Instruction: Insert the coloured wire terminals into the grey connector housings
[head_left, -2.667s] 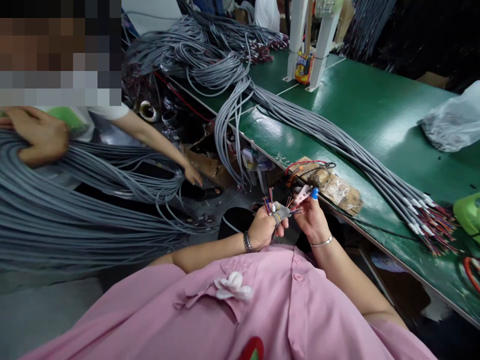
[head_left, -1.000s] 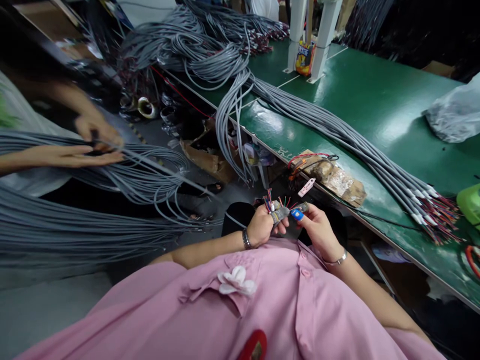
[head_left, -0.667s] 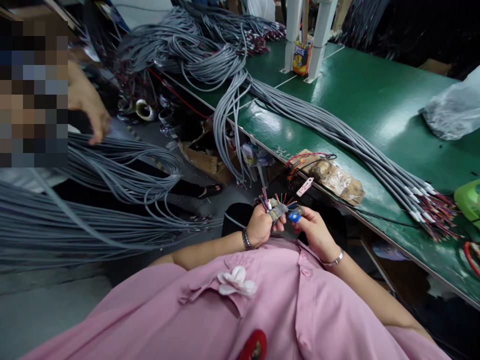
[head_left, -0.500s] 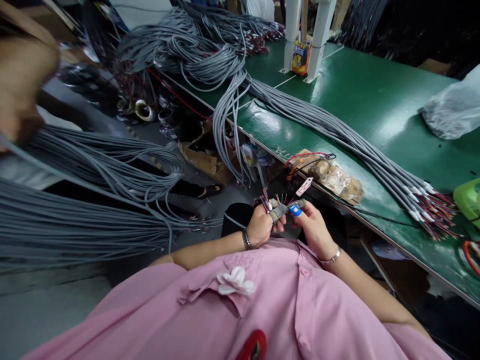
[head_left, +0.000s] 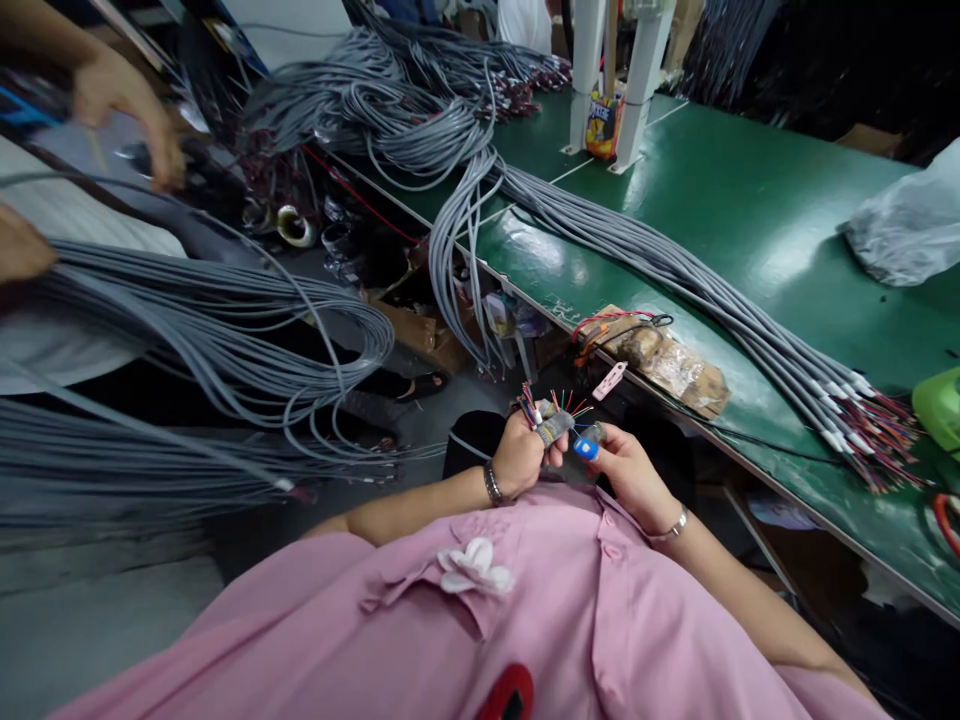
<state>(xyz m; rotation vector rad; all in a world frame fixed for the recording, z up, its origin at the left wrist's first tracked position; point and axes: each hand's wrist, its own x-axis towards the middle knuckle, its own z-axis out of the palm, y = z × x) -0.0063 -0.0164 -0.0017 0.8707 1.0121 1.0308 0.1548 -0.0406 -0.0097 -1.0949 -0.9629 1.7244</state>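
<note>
Wires (head_left: 528, 403) are poking out of the left hand (head_left: 525, 448), which is gripping them just below the frame's centre. The right hand (head_left: 626, 468), just beside it, is pinching some between blue-capped thumb (head_left: 586, 449) and finger. Grey cables (head_left: 660, 262) are lying across the green table (head_left: 757, 190), upper right; a co-worker's hand (head_left: 129, 108) is hanging upper left.

Passing room over the green counter (head_left: 757, 200) between gray cable bundle (head_left: 675, 272) and plastic bag (head_left: 907, 235), wrapped block (head_left: 675, 372) (pink tag (head_left: 609, 380) beside it) obstructing the near edge ahead of the right hand (head_left: 636, 482), white posts (head_left: 641, 95) far, looped cables (head_left: 187, 285) crowding left.
</note>
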